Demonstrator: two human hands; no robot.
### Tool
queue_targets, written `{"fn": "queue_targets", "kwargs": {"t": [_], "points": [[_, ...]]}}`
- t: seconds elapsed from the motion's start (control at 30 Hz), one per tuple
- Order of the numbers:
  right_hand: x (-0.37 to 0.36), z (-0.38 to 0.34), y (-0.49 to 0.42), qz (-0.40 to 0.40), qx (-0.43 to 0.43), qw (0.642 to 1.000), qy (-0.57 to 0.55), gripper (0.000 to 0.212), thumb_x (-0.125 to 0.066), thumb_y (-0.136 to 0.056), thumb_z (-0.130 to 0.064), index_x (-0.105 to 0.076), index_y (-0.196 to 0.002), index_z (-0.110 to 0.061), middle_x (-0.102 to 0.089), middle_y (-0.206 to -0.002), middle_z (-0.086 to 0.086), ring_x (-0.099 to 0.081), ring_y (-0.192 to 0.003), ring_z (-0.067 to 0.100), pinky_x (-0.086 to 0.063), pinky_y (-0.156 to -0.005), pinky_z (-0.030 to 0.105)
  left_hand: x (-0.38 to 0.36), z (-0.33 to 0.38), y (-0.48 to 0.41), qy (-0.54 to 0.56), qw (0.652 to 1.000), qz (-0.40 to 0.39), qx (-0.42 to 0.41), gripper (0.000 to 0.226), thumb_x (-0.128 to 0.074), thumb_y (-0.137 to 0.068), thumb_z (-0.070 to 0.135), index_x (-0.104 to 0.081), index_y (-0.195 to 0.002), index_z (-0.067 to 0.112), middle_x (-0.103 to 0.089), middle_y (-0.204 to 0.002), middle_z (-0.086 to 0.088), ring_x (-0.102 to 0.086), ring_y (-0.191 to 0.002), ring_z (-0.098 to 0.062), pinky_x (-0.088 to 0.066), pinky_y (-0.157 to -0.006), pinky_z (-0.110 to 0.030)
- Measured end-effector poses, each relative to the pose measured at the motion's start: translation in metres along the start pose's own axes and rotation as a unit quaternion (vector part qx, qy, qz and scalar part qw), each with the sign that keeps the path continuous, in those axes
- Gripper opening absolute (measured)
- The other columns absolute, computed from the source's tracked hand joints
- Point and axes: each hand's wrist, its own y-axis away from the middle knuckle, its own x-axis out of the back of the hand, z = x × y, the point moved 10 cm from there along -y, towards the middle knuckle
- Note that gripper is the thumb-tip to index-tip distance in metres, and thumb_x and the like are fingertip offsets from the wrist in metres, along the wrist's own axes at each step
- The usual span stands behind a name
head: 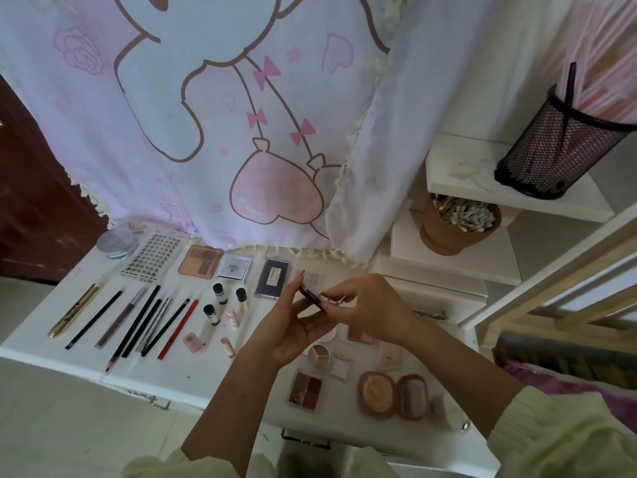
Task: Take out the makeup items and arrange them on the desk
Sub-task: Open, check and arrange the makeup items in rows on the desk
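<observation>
Both hands gripped a small dark case [312, 294] just above the surface [38, 339], its long axis slanting down-right. The left hand [293, 327] cradled it. The right hand [368, 305] pinched its lower end, near the dark palette [272, 278].

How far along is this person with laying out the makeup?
Looks mostly done: pencils lie in a row on the desk, palettes along its back edge. The left hand and right hand hold a dark compact above it, not yet set down. Whether more remains unpacked is out of view.
</observation>
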Motion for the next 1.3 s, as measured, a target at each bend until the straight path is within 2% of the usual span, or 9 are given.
{"fn": "queue_targets", "kwargs": {"t": [0.17,0.33,0.43,0.5,0.7,0.87,1.13,1.2,1.3], "points": [[0.000,0.002,-0.002,-0.009,-0.005,1.000,0.001,0.018,-0.066,-0.082,-0.026,-0.077,-0.097,-0.025,-0.072,-0.076,-0.003,-0.064,-0.071,0.015,-0.053,-0.072,0.038,-0.004,0.001,-0.002,-0.012,1.000,-0.003,-0.004,0.057,-0.062,-0.085,0.043,-0.060,-0.123,0.001,-0.063,-0.123,-0.020,-0.068,-0.100,-0.029,-0.059,-0.075,-0.036],[-0.002,0.003,-0.003,-0.017,-0.005,1.000,0.004,0.022,-0.062,-0.078,-0.032,-0.076,-0.093,-0.023,-0.070,-0.073,0.000,-0.064,-0.070,0.020,-0.053,-0.069,0.041,-0.007,0.000,-0.005,-0.019,1.000,-0.003,-0.005,0.057,-0.065,-0.081,0.043,-0.061,-0.119,0.001,-0.066,-0.110,-0.016,-0.070,-0.090,-0.027,-0.059,-0.067,-0.034],[-0.003,0.006,-0.004,-0.015,-0.012,1.000,0.005,0.028,-0.058,-0.073,-0.035,-0.073,-0.091,-0.020,-0.069,-0.074,0.003,-0.065,-0.074,0.024,-0.053,-0.068,0.043,-0.009,0.001,-0.008,-0.027,1.000,-0.004,-0.015,0.058,-0.066,-0.081,0.043,-0.060,-0.119,0.000,-0.067,-0.105,-0.014,-0.070,-0.091,-0.025,-0.060,-0.070,-0.034],[-0.004,0.007,-0.004,-0.014,-0.013,1.000,0.006,0.023,-0.061,-0.075,-0.029,-0.074,-0.092,-0.019,-0.069,-0.073,0.004,-0.066,-0.074,0.026,-0.053,-0.067,0.042,-0.008,0.003,-0.009,-0.040,0.999,-0.003,-0.019,0.059,-0.065,-0.084,0.043,-0.059,-0.123,-0.001,-0.067,-0.105,-0.015,-0.068,-0.093,-0.026,-0.060,-0.076,-0.038],[-0.006,0.008,-0.002,0.005,-0.018,1.000,0.004,0.020,-0.065,-0.072,-0.021,-0.075,-0.089,-0.019,-0.068,-0.068,0.005,-0.063,-0.067,0.026,-0.053,-0.063,0.041,-0.006,0.001,-0.012,-0.065,0.997,0.008,-0.026,0.065,-0.067,-0.082,0.046,-0.057,-0.127,0.000,-0.066,-0.111,-0.017,-0.060,-0.105,-0.029,-0.049,-0.093,-0.043],[-0.005,0.009,0.000,0.014,-0.016,1.000,-0.003,0.025,-0.064,-0.072,-0.022,-0.077,-0.094,-0.022,-0.071,-0.073,0.003,-0.066,-0.071,0.025,-0.055,-0.067,0.042,-0.006,-0.001,-0.012,-0.060,0.998,0.017,-0.027,0.065,-0.068,-0.082,0.048,-0.059,-0.125,0.000,-0.066,-0.111,-0.016,-0.064,-0.098,-0.027,-0.056,-0.084,-0.040],[-0.003,0.008,0.001,0.006,-0.005,1.000,0.004,0.025,-0.063,-0.073,-0.023,-0.077,-0.092,-0.018,-0.068,-0.066,0.002,-0.062,-0.061,0.024,-0.055,-0.064,0.040,-0.010,-0.005,-0.010,-0.059,0.998,0.015,-0.033,0.060,-0.064,-0.085,0.047,-0.060,-0.124,0.001,-0.067,-0.109,-0.015,-0.067,-0.091,-0.025,-0.058,-0.080,-0.037],[0.002,0.009,0.002,0.017,-0.005,1.000,-0.004,0.022,-0.065,-0.073,-0.021,-0.077,-0.091,-0.018,-0.068,-0.066,0.002,-0.061,-0.060,0.021,-0.055,-0.061,0.036,-0.013,-0.005,-0.009,-0.058,0.998,0.012,-0.034,0.057,-0.064,-0.085,0.045,-0.062,-0.121,0.001,-0.068,-0.110,-0.015,-0.067,-0.092,-0.026,-0.059,-0.080,-0.037],[0.017,0.018,0.003,0.042,-0.020,0.999,-0.020,0.014,-0.068,-0.073,-0.015,-0.077,-0.084,-0.014,-0.065,-0.062,0.003,-0.052,-0.052,0.011,-0.046,-0.051,0.027,-0.015,-0.010,-0.007,-0.042,0.999,0.014,-0.025,0.052,-0.062,-0.087,0.041,-0.063,-0.119,0.000,-0.066,-0.118,-0.018,-0.066,-0.100,-0.031,-0.057,-0.086,-0.040]]}}
